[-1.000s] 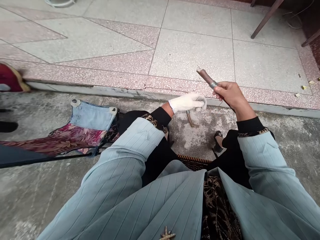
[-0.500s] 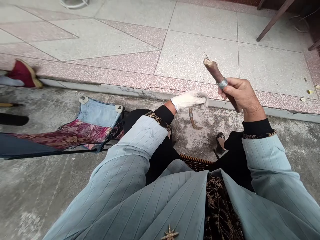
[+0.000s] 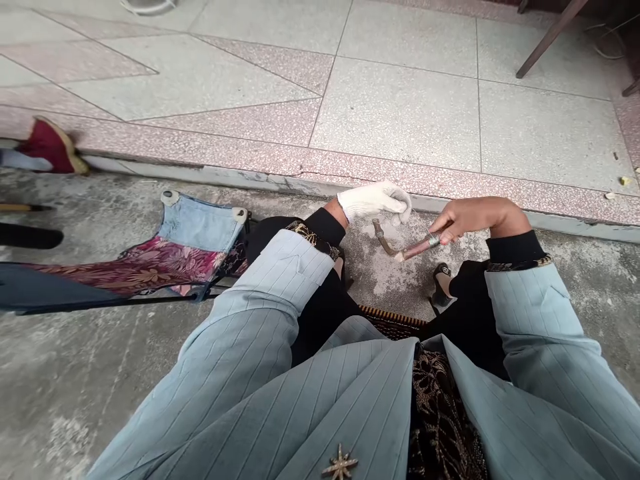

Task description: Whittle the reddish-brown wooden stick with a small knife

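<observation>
My right hand (image 3: 475, 217), bare, is closed round a short brown stick (image 3: 417, 249) with thin silver wire (image 3: 433, 237) wound about it. The stick's pale cut end points down and left. A fine strand appears to run from the winding towards my left hand (image 3: 377, 202). That hand wears a white knitted glove, its fingers curled in a pinch on the wire. Below the glove, a bent brown stick (image 3: 384, 241) with a wire band lies on the concrete. In the picture the held stick's end overlaps its lower end; I cannot tell whether they touch.
A low tiled step (image 3: 400, 113) runs across in front. To the left stand a folding stool (image 3: 197, 230) with a patterned fabric seat and another person's red shoe (image 3: 50, 145). A wooden furniture leg (image 3: 550, 40) is at upper right. My shoe (image 3: 442, 283) rests on the concrete.
My right hand has rolled over, swinging the stick from pointing up and left to pointing down and left. The gloved left hand stays nearly in place, still pinched.
</observation>
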